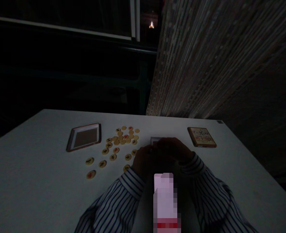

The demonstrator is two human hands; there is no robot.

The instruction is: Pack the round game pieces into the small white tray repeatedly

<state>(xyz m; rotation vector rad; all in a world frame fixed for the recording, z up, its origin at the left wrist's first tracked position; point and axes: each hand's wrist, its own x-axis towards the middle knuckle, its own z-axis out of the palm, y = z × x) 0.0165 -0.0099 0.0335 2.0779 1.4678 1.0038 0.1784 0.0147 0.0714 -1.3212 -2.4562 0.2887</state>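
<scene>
Several discs (116, 150) bear black or red characters.

Your shirt sleeves (118, 201) are white with dark blue stripes. The tabletop (48, 184) is greyish white; the xiangqi pieces (122, 141), pale tan, some marked black or red; the printed box (203, 136), tan with brown edges.

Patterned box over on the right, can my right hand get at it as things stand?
Probably yes: the patterned box lies near the right hand, with only tabletop visible between them.
</scene>
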